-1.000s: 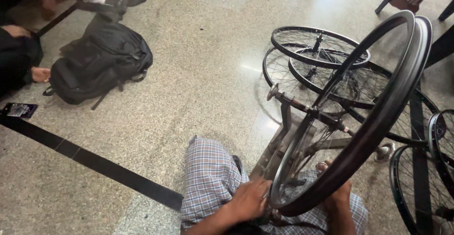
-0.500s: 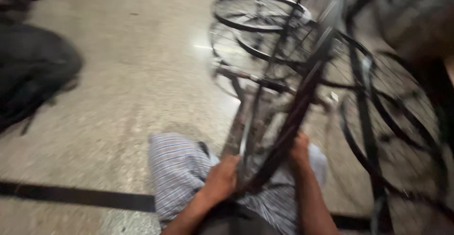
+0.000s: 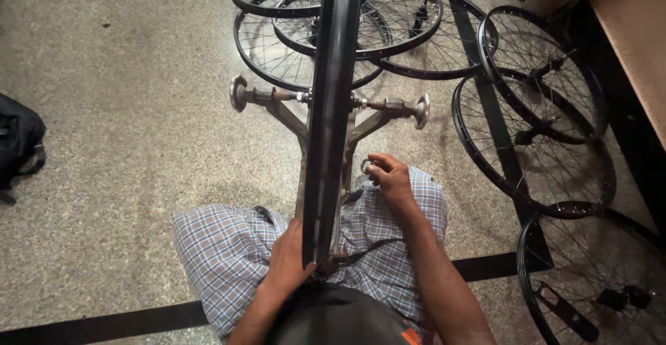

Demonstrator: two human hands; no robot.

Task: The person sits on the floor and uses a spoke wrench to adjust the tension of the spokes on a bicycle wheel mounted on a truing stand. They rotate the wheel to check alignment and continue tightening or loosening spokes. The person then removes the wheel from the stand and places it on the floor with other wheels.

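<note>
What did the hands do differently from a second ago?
The wheel in the metal stand now shows edge-on instead of slanted, though the head camera swung too. The right hand let go of the rim and now pinches a small metal ring beside the stand. The left hand still grips the rim's near end. The spare wheels still lie on the floor.

A wheel rim [image 3: 331,109] stands upright on edge in a truing stand [image 3: 326,109] between the two hands, the left hand [image 3: 291,258] against its near edge and the right hand [image 3: 390,177] just to its right beside the stand's arm. Beyond both hands, loose spoked wheels [image 3: 333,32] lie overlapping on the floor [image 3: 125,74], and more wheels [image 3: 541,109] lie to the right of the right hand. Well to the left of the left hand a bag [image 3: 17,144] lies on the floor.
</note>
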